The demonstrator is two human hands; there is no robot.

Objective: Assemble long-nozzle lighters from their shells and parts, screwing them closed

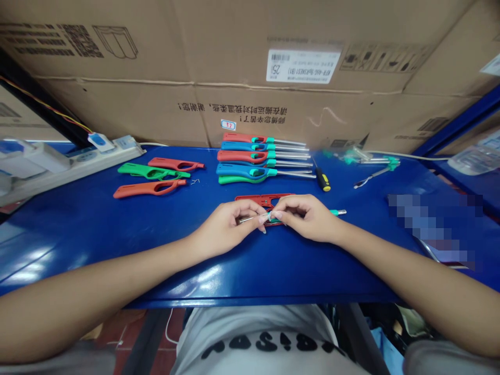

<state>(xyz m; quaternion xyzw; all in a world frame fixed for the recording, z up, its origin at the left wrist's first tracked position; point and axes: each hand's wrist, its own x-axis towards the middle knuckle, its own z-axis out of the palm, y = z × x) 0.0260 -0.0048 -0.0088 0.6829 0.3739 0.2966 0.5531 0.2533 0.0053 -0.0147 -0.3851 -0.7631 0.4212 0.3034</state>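
Near the middle of the blue table, my left hand [238, 226] pinches a thin metal rod [246, 220] with a small pale piece at its right end. My right hand [302, 216] meets it there, its fingers closed on the same small piece. Just behind and beneath the fingers lies a red lighter shell half [250, 198], with its inner side showing. A teal part with a metal tip [339, 212] sticks out to the right from behind my right hand. The fingers hide much of the small parts between them.
Assembled lighters [246, 156] lie stacked behind my hands, beside a screwdriver [322, 179]. Red and green handles [154, 170] lie left. Teal-ended metal tubes [375, 160] are back right. A power strip [89, 161] edges the left; cardboard [242, 67] stands behind.
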